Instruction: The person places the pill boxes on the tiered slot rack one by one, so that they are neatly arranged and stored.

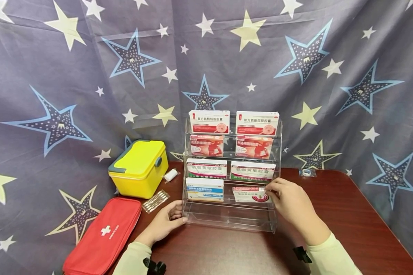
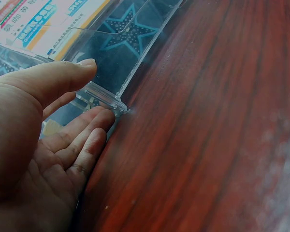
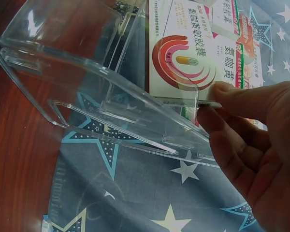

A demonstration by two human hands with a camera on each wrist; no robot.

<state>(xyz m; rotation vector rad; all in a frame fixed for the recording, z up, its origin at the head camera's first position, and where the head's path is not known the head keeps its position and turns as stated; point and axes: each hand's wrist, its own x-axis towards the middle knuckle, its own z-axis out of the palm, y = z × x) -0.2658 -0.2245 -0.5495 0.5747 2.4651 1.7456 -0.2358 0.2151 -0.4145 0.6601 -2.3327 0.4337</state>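
A clear acrylic display rack [image 1: 227,219] with several tiers stands on the table. Between thumb and forefinger, my right hand [image 1: 290,200] pinches the right end of a white medicine box [image 1: 249,194] with pink arcs and a capsule picture. This box sits in the right half of the second tier from the bottom. At the rack's lower left corner is my left hand [image 1: 165,221], its fingers [image 2: 89,140] loosely bent with the tips at the clear edge and its thumb extended. A blue-and-white medicine box [image 1: 204,190] occupies the left half of that same tier.
Pairs of medicine boxes [image 1: 210,123] fill the upper tiers. Left of the rack are a yellow lidded box [image 1: 137,168], a red first-aid pouch [image 1: 103,236], bagged cotton swabs [image 1: 155,201] and a white roll [image 1: 170,175]. A small tape roll [image 1: 307,173] lies back right, before a starry curtain.
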